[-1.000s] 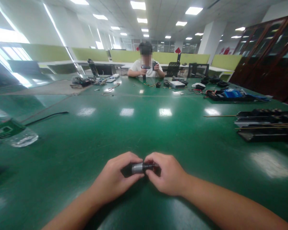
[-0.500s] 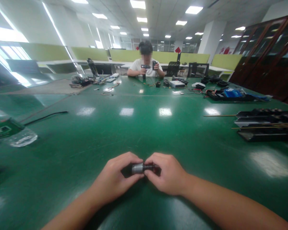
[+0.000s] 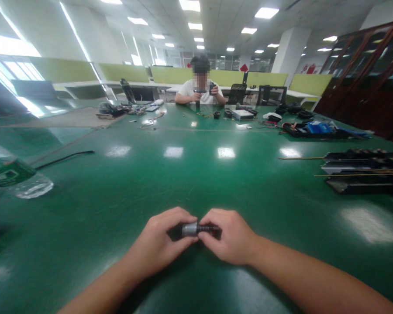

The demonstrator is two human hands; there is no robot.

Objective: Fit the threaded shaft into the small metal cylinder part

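Close to the near side of the green table, both hands meet around a small grey metal cylinder [image 3: 189, 229] with a dark ribbed stem [image 3: 207, 228], looking like a small motor. My left hand [image 3: 165, 233] pinches the grey cylinder end between thumb and fingers. On the stem side, my right hand [image 3: 229, 235] is closed, thumb and fingertips at the joint between stem and cylinder. The piece lies sideways, and the stem's far end is partly hidden inside my right hand.
A clear plastic bottle with a green label [image 3: 11, 172] lies at left, near a black cable [image 3: 65, 159]. Black rail-like parts with thin rods [image 3: 363, 172] lie at right. Across the green table [image 3: 183, 179], a person [image 3: 199, 89] holds dark devices near a tray of blue items [image 3: 317, 127].
Both hands keep the same grip on the grey cylinder. The whole view has shifted very slightly; nothing else has visibly moved.
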